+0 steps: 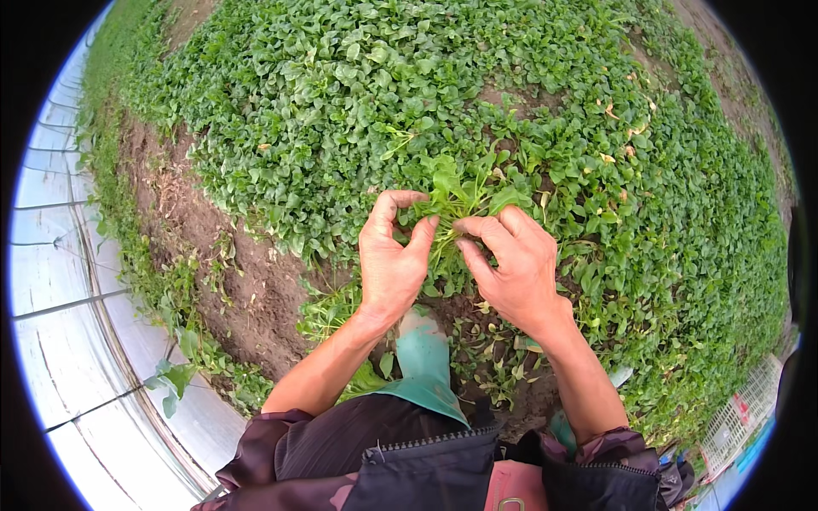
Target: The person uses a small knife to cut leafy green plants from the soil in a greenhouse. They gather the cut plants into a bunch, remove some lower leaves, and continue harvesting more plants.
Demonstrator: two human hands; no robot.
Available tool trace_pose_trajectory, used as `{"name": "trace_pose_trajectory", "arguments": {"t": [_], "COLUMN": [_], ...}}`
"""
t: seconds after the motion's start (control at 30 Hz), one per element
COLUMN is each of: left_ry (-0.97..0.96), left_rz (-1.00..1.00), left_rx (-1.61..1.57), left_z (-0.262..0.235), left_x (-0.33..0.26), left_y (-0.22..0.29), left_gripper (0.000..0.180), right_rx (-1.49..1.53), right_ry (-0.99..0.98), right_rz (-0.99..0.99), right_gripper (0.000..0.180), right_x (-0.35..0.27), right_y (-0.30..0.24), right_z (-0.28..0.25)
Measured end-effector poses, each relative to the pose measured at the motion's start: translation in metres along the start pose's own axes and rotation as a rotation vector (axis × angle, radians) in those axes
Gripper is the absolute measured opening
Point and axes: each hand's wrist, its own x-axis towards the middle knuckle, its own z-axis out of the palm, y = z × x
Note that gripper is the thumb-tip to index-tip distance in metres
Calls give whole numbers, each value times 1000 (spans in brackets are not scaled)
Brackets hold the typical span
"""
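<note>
Held up in front of me is a small leafy green plant (454,189) that looks like spinach, with pale thin stems toward its base. My left hand (394,255) is curled at its left side, the thumb and forefinger closed on the leaves and stems. From the right, my right hand (518,260) pinches the lower stems between thumb and fingers. The two hands are close together, only the plant between them. Low leafy greens (324,111) grow densely beyond and around both hands. Some fingertips are hidden in the leaves.
Bare soil (256,298) runs along the left of the bed, beside white plastic sheeting (60,272) with dark ribs. A green rubber boot (422,351) stands below my hands. Loose leaves (503,358) lie near it. At the lower right is a white plastic crate (741,413).
</note>
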Motion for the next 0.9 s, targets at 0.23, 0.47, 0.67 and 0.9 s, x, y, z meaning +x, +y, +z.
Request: {"name": "trace_pose_trajectory", "arguments": {"t": [0.23, 0.47, 0.67, 0.9], "left_ry": [-82, 22, 39, -19], "left_rz": [-29, -62, -142, -199], "left_rx": [-7, -84, -287, -304], "left_z": [-1, -8, -6, -2], "left_x": [-4, 7, 10, 2], "left_y": [4, -9, -24, -13], "left_gripper": [21, 21, 22, 21], "right_rx": [71, 713, 404, 341], "right_ry": [-123, -51, -271, -8], "right_rz": [151, 398, 264, 156], "right_gripper": [18, 10, 17, 20], "right_x": [-6, -16, -39, -14], "right_y": [4, 11, 32, 10], "right_z": [4, -13, -23, 0]}}
